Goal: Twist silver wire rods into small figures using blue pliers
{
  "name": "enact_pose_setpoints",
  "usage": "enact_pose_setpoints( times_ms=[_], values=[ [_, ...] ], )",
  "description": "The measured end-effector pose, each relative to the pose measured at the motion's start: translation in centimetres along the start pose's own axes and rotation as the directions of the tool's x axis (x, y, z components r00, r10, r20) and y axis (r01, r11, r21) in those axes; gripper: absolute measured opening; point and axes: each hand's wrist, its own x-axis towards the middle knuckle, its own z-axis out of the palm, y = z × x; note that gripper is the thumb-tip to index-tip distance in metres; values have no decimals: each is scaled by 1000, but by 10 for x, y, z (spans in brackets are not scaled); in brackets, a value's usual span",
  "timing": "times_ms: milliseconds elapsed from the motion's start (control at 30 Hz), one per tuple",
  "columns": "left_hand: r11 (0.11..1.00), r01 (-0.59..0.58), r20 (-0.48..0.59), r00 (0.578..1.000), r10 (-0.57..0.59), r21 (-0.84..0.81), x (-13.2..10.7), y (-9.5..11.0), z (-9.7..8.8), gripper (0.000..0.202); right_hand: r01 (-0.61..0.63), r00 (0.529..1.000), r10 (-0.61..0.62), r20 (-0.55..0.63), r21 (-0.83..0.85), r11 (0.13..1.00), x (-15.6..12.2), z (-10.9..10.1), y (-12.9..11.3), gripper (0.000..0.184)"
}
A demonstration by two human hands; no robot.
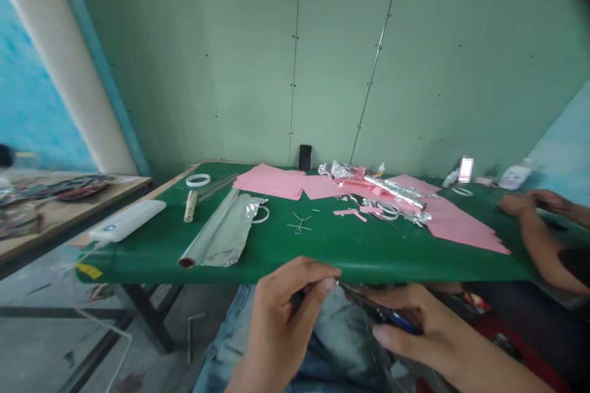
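Pliers (378, 312) near table's front edge (221, 276)

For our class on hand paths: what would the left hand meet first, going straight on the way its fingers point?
Probably the dark end of the blue-handled tool in the right hand, close ahead of the left hand; depth there is hard to judge.

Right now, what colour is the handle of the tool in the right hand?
Blue; the tool's handle shows best in the head view.
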Motion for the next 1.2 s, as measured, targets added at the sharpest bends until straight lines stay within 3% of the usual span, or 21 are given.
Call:
enact_pose_setpoints(
  times_ms=[133, 300, 533, 667, 800, 900, 1000, 1100, 1200],
  values=[
    [997, 63, 13, 998, -64, 38, -3, -1, 0, 13, 19, 997, -43, -63, -338, 941, -3, -3, 7, 45],
    [974, 225, 57, 973, -223, -30, -8, -2, 0, 15, 130, 956, -274, -106, -684, 717, -2, -5, 13, 52],
    [888, 388, 123, 922, -368, -249, -11, 0, 0, 17, 237, 863, -503, -45, -843, 482, -1, -5, 16, 73],
    [844, 451, 139, 892, -429, -291, -10, 0, 0, 17, 207, 836, -543, -83, -868, 451, -3, -5, 16, 74],
    [858, 446, 39, 891, -452, -253, -3, -6, 2, 17, 157, 934, -343, -98, -750, 643, 6, -10, 19, 62],
    [856, 455, -40, 878, -477, -246, 4, -13, 3, 18, -18, 982, -102, -158, -621, 783, 34, -19, 40, 49],
    [827, 492, -49, 851, -523, -274, 9, -21, 4, 19, -273, 947, 112, -302, -568, 776, 76, -29, 80, 53],
    [773, 532, -15, 820, -572, -346, 11, -30, 6, 21, -392, 893, 175, -415, -525, 755, 117, -37, 118, 56],
    [739, 524, -5, 814, -581, -424, 14, -43, 6, 21, -430, 852, 201, -483, -428, 795, 141, -38, 135, 57]
  ],
)
